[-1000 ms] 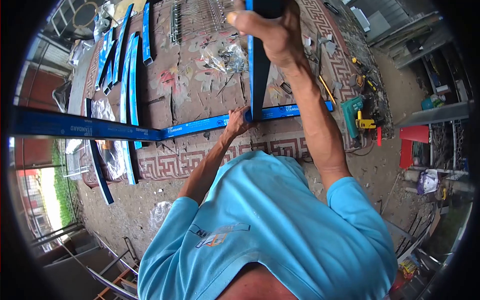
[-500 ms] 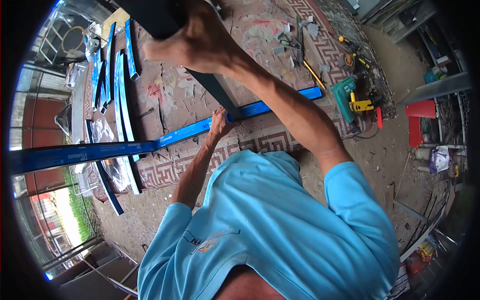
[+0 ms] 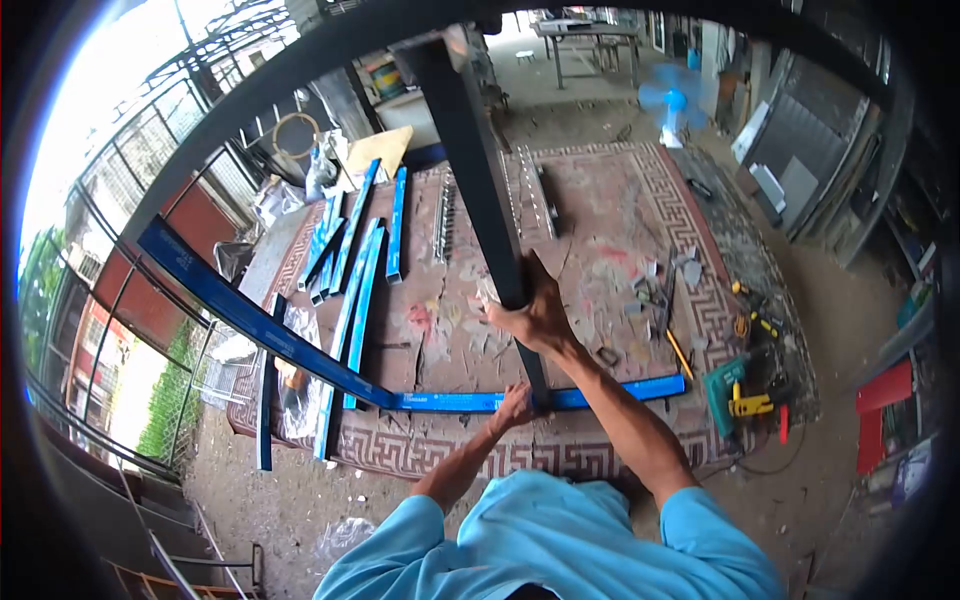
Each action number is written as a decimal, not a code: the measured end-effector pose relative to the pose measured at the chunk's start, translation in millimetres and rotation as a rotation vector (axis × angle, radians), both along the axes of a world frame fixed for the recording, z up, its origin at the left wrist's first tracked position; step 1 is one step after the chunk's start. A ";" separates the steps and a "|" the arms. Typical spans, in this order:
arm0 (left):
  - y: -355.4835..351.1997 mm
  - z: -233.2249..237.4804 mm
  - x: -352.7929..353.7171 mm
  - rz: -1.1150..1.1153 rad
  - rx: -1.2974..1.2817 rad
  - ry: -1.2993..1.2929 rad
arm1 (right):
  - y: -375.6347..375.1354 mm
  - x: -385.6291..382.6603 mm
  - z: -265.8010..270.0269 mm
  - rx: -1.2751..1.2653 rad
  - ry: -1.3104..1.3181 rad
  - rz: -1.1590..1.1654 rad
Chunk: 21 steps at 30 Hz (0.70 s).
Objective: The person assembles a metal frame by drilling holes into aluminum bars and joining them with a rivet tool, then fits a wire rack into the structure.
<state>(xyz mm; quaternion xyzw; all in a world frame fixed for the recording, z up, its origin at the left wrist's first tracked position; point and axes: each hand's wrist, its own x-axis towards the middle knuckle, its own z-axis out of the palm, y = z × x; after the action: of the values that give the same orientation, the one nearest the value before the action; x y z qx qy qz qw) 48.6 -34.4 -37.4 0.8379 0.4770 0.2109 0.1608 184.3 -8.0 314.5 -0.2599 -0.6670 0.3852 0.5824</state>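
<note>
My right hand (image 3: 538, 312) is wrapped around a black square metal tube (image 3: 470, 170) that rises from floor level toward me and meets a black crossbar (image 3: 330, 55) overhead. At the foot of that tube, my left hand (image 3: 515, 405) closes on a square tube in blue printed film (image 3: 450, 402), beside the joint. The blue-wrapped tube runs on to the right past the black one. At its left end it meets another blue-wrapped length (image 3: 270, 335) at a corner. My left fingertips are partly hidden.
Several loose blue-wrapped tubes (image 3: 365, 300) lie on the patterned rug (image 3: 600, 455) to the left. A pencil (image 3: 680, 352), metal scraps, a teal power tool (image 3: 718, 400) and a yellow clamp (image 3: 750, 403) lie to the right. A blue fan (image 3: 675, 100) stands at the back.
My view has tilted up, showing more of the far yard and the overhead crossbar. My right hand now appears lower on the black tube, nearer its foot; my left hand stays at the joint.
</note>
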 end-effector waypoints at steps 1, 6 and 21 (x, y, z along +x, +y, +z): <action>2.6 4.9 2.2 -0.010 -0.159 -0.053 | -3.6 4.6 5.2 0.028 -0.075 -0.014; -6.6 234.3 -12.6 0.004 -0.346 -1.064 | -11.6 14.8 58.2 0.047 0.044 0.063; 2.5 608.5 -3.2 -0.454 0.176 -1.208 | 11.8 -10.3 144.9 0.105 0.184 0.070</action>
<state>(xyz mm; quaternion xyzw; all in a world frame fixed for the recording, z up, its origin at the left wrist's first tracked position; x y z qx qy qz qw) 45.4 -32.0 571.1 0.6619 0.0948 0.6439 0.3719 174.1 3.8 459.4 -0.1692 -0.6387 0.3918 0.6403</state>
